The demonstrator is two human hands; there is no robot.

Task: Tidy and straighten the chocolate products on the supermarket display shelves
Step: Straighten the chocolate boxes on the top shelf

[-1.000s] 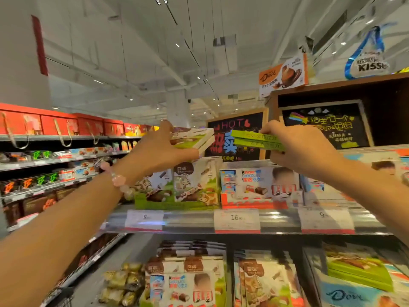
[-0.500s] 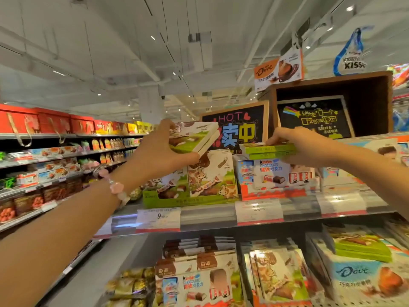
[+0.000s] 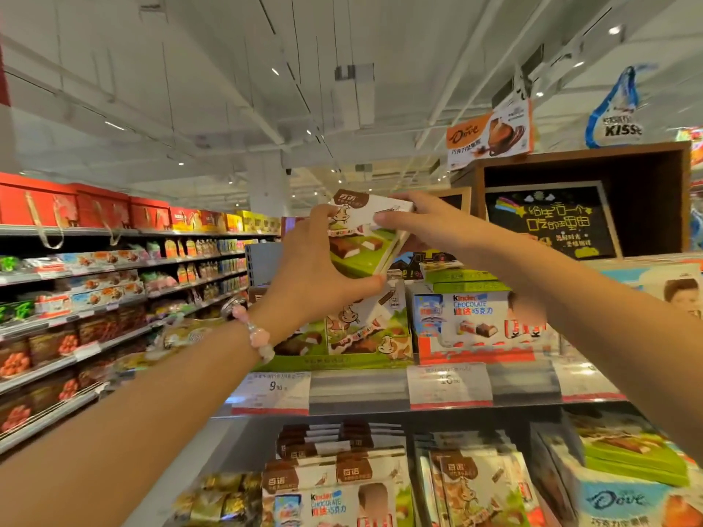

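Above the shelf [image 3: 357, 389], both hands grip a chocolate box [image 3: 361, 237].

One head-worn wide-angle camera looks forward and slightly up from close before the shelf [image 3: 357, 389], taking in the ceiling [image 3: 228, 70] above, an aisle [image 3: 114, 298] receding at left, and lower shelves at the frame's bottom.

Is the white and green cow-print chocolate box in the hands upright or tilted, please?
Tilted. The white and green cow-print chocolate box leans, held off the shelf by the left hand and right hand.
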